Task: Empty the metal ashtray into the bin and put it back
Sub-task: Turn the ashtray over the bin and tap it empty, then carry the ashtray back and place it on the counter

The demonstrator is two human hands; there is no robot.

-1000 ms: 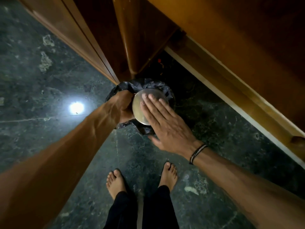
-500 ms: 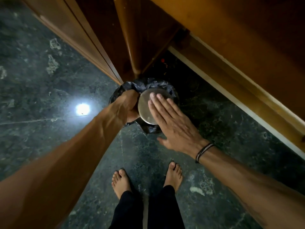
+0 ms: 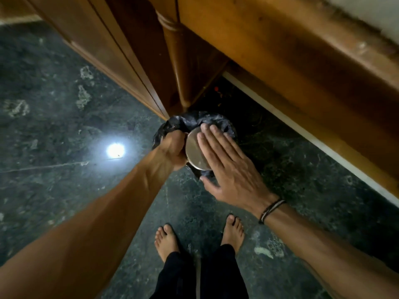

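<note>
My right hand (image 3: 224, 169) has slid further over the upturned ashtray (image 3: 194, 152) — flat and open, patting it. My left hand (image 3: 172, 147) grips its rim above the bin (image 3: 190, 121) — ash looks nearly out.

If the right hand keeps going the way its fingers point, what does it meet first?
The right hand lies flat on the upturned base of the metal ashtray, which the left hand holds. Sliding on past its rim, the fingers would probably meet the bin's black liner; depth is unclear.

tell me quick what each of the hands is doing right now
Left hand: closed, gripping the metal ashtray upside down over the bin.
Right hand: open and flat, fingers on the ashtray's base, holding nothing.
</note>
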